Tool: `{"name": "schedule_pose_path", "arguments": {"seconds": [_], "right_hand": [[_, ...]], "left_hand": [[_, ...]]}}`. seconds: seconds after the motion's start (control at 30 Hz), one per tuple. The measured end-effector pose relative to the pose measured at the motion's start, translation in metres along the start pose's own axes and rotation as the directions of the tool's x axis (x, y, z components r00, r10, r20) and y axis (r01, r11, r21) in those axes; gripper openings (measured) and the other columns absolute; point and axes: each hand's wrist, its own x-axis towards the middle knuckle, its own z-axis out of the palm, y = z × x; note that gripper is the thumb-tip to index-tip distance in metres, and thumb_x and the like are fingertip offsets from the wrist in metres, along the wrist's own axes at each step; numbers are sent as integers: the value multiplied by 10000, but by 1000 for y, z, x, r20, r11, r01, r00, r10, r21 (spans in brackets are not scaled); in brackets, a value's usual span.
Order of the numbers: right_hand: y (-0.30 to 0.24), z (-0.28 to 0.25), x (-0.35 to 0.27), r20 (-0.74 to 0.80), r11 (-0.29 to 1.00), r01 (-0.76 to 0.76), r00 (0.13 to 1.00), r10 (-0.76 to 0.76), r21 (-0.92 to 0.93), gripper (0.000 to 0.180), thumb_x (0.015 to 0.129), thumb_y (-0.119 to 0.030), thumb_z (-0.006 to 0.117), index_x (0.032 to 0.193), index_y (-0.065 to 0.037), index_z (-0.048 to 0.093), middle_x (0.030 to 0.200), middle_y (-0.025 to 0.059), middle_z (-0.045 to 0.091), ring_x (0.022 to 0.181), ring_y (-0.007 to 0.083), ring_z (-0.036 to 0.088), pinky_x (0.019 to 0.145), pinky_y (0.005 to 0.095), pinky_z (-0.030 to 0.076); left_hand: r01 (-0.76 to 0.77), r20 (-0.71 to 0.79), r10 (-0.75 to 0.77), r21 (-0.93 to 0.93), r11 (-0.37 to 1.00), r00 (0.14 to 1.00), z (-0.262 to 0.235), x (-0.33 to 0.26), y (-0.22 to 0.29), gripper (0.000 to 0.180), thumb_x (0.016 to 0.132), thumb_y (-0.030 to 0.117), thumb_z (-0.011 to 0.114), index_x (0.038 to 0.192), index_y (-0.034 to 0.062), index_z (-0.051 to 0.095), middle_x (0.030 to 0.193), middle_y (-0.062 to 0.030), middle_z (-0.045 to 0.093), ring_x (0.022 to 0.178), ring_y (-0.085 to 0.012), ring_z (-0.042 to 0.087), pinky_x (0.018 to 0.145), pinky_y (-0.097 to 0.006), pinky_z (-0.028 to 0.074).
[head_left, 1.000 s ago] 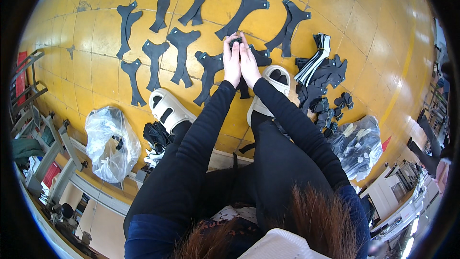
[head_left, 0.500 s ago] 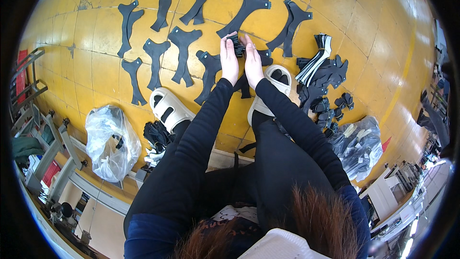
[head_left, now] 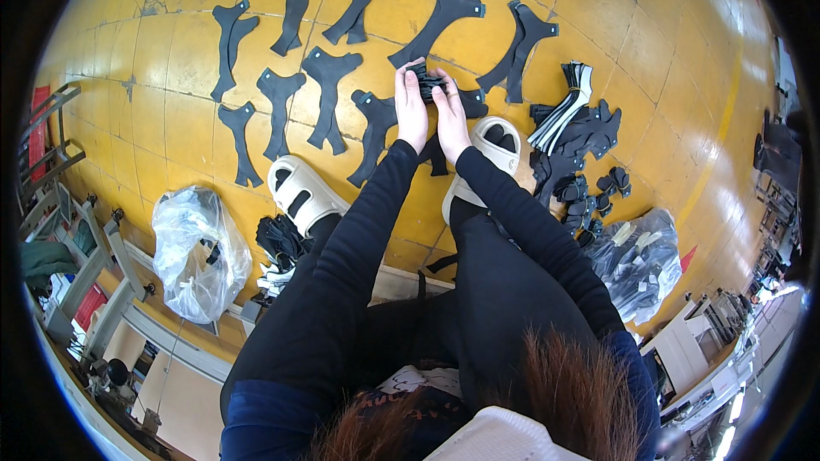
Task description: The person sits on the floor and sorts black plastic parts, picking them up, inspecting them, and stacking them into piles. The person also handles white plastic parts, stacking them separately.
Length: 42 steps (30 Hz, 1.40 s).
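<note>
My left hand (head_left: 412,109) and my right hand (head_left: 450,115) press from both sides on a small stack of black sock-like fabric pieces (head_left: 428,82). Thumbs lie along its near side, and the stack's edges show as layers between my palms. Just beneath, partly hidden by my hands, lie more black Y-shaped pieces (head_left: 373,124). Farther out, similar flat black pieces (head_left: 328,90) are spread over the floor in rows, several with small pale tags at their tips. One such piece (head_left: 440,21) lies just beyond my fingertips.
My light slides (head_left: 309,196) stand either side of my hands on the yellow tiled floor (head_left: 632,43). To the right are a black-and-white striped bundle (head_left: 564,107), a dark heap (head_left: 589,132) and a filled plastic bag (head_left: 641,260). Another clear bag (head_left: 198,248) and metal frames (head_left: 107,290) are left.
My right hand has tilted in, its fingers now curving closer over the stack. The pieces on the floor lie as before.
</note>
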Motion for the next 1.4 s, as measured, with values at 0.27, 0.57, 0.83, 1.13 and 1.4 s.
{"name": "schedule_pose_path", "arguments": {"seconds": [0.27,0.57,0.83,1.13,1.4], "right_hand": [[1,-7,0,-55,998,-28,998,31,50,447,1003,-213,436,1403,-24,365,1373,128,448,1270,197,422,1086,300,278],[-5,-2,-4,53,1000,6,999,-5,-25,473,958,-137,543,1390,-37,379,1284,119,501,1169,168,489,1011,282,371],[-3,-1,-1,-85,996,64,995,-59,57,350,910,-30,586,1232,-36,448,1147,97,538,1069,162,526,957,293,418],[-4,-7,-4,29,976,199,980,-197,-86,229,883,25,601,1066,-46,485,1165,92,529,1069,161,534,948,288,424],[-12,-7,-6,-19,956,236,970,-242,-176,172,839,17,641,977,-21,547,1084,97,549,1012,176,569,848,277,475]], "left_hand": [[-22,-19,22,17,1000,1000,-2,3,-9,388,1042,354,328,1206,42,487,1166,-88,562,1006,-167,552,929,-290,425],[20,-16,-21,-74,997,1000,-1,1,-5,406,1042,364,317,1206,32,485,1174,-97,559,1039,-169,531,960,-294,402],[-36,-25,37,20,999,999,-3,3,-7,417,1046,362,299,1196,28,498,1193,-102,558,1075,-180,517,969,-292,382],[-27,-31,27,-1,1000,999,-4,3,-8,417,1046,360,306,1192,22,501,1160,-97,560,1051,-176,515,952,-287,383],[-5,-39,5,5,1000,999,-3,2,-6,421,1043,367,317,1193,18,499,1144,-96,562,1029,-170,515,933,-284,390]]}}
